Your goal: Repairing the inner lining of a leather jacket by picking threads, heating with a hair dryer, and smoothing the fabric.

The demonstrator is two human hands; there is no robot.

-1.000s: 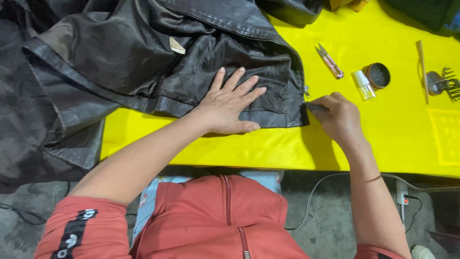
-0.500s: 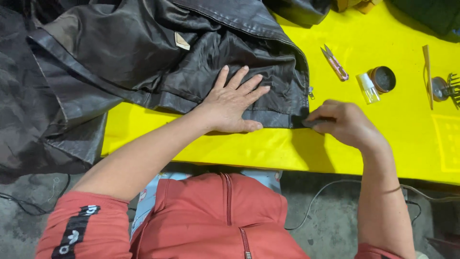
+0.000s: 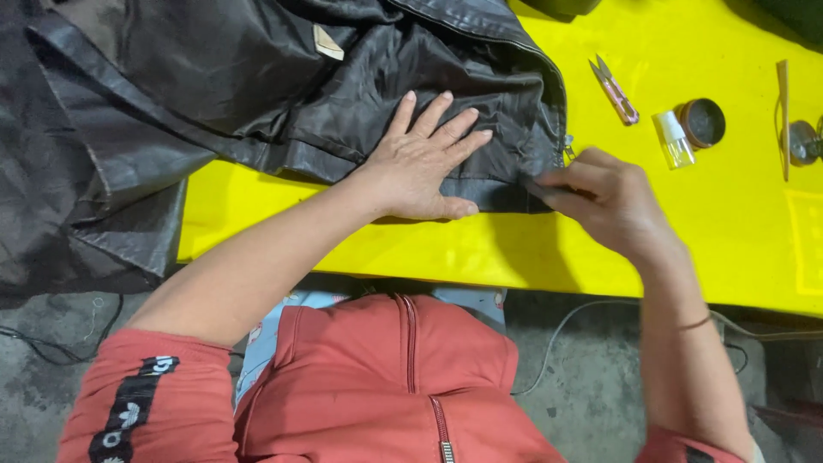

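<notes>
Black leather jacket (image 3: pixel 257 94) spread over the left half of the yellow bench (image 3: pixel 703 223), its left side hanging off the left edge toward the floor, lining side up. Left hand (image 3: pixel 426 163) lies flat and open on the lining near the front edge, fingers splayed, palm down; looks like it pins the cloth so it doesn't slide or bunch. Right hand (image 3: pixel 610 199) sits just beside it at the jacket's lower right corner, fingers closed in a pinch on the hem edge by the zip (image 3: pixel 567 147); whether a small tool or needle is inside the pinch, cannot tell. Pinch plus flat palm keep that stretch of hem taut between the two hands. Small tan label (image 3: pixel 327 43) shows on the lining toward the back edge.

Right of the jacket, on bare bench: pink thread snips (image 3: pixel 615 90) lying diagonal, well apart from the right hand; a small clear bottle (image 3: pixel 673 139) on its side, touching or just beside a round dark tin (image 3: pixel 704 122). Further toward the right edge a thin wooden stick (image 3: pixel 783 116) lies lengthwise, next to a round metal thing (image 3: pixel 804 141), partly cut off by the frame. Tools all within right-hand reach, likely parked there for that reason.

Person wears a red zip top (image 3: pixel 386 386), sleeves pushed up. Cable (image 3: pixel 566 343) trails on the grey floor under the front edge.
</notes>
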